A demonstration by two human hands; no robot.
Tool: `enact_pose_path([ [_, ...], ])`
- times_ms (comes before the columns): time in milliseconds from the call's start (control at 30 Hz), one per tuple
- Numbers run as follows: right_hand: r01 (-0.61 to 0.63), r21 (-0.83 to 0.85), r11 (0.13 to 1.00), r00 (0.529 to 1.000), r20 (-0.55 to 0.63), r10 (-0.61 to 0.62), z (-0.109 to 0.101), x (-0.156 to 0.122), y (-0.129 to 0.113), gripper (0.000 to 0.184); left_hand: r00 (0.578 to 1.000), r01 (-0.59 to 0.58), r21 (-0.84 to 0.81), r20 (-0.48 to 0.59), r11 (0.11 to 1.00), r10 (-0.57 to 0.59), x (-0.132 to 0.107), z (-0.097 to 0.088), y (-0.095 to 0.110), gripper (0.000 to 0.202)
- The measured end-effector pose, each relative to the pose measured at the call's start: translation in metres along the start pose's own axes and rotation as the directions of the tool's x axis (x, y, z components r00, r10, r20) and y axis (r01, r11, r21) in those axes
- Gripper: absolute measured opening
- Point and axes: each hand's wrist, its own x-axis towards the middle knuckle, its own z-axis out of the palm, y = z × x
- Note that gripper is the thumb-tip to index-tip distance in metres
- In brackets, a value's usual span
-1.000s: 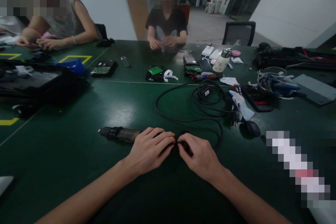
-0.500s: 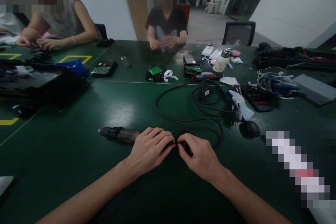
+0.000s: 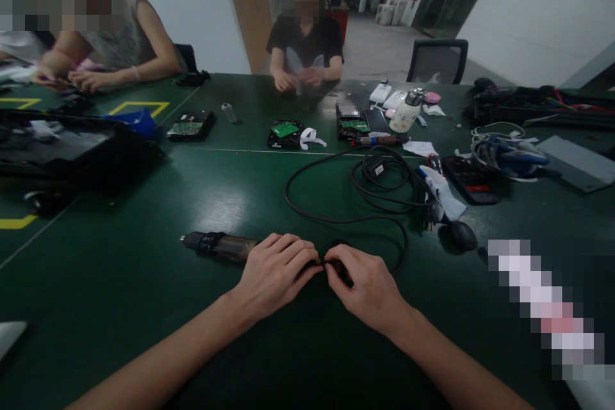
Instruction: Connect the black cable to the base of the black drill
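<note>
Two hands met over one long, dark, cylindrical electric screwdriver [image 3: 221, 246] that lay flat on the dark green table [image 3: 144, 282], its metal tip pointing away to the left. The left hand [image 3: 276, 272] was wrapped over the rear end of that tool, fingers curled down around the barrel, while the right hand [image 3: 365, 285] pinched something small and dark at the point where the black power cord [image 3: 336, 218] joined the tool; whether the fingertips held a plug, a collar or the cord itself could not be told. Judging from that grip, the work at the joint would go best with the left hand pinning the barrel so it could not roll, and the right hand working straight along the tool's axis, not bending the cord sideways. Beyond the screwdriver the cord ran off in a wide loop and a loose coil, with slack enough that it need not tug. Farther from the screwdriver, across the table, lay a green circuit board on a black drive [image 3: 284, 131] and a white bottle [image 3: 406, 112], and two other people sat working at the far edge.
</note>
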Motion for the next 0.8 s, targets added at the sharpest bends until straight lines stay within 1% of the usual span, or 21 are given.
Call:
enact_pose_path([
  [133, -0.008, 0.007, 1.0, 1.0, -0.001, 0.008, 0.0015, 0.0003, 0.0005, 0.008, 1.0, 0.004, -0.016, 0.018, 1.0, -0.004, 0.0011, -0.0049, 0.0018, 0.018],
  [267, -0.014, 0.009, 1.0, 1.0, -0.004, 0.014, 0.002, -0.0001, 0.0007, 0.008, 0.998, -0.041, -0.056, 0.046, 0.998, 0.044, 0.0012, -0.0086, 0.0019, 0.023],
  [333, -0.01, 0.006, 1.0, 1.0, -0.004, 0.011, 0.0014, -0.0004, 0.0005, 0.008, 0.998, -0.054, -0.043, 0.038, 0.998, 0.055, 0.0007, -0.0077, 0.0011, 0.022],
  [433, -0.002, 0.002, 1.0, 1.0, -0.003, 0.002, -0.0001, -0.0005, 0.0002, 0.008, 0.999, -0.036, 0.003, 0.023, 0.999, 0.036, 0.0006, -0.006, 0.0003, 0.017],
  [500, 0.0, 0.004, 1.0, 1.0, 0.002, 0.0, -0.001, -0.0003, 0.0001, 0.008, 0.999, -0.033, 0.013, 0.032, 0.999, 0.032, 0.001, -0.0063, 0.0003, 0.019],
  [633, -0.003, 0.012, 1.0, 1.0, -0.001, 0.003, -0.0013, 0.0003, 0.0002, 0.008, 0.997, -0.069, 0.0, 0.04, 0.998, 0.069, 0.0015, -0.0079, 0.0001, 0.025],
  [800, 0.008, 0.02, 1.0, 1.0, -0.008, -0.008, -0.0012, 0.0001, 0.0003, 0.009, 0.998, -0.048, 0.029, 0.03, 0.998, 0.048, 0.0006, -0.0061, -0.0006, 0.019],
])
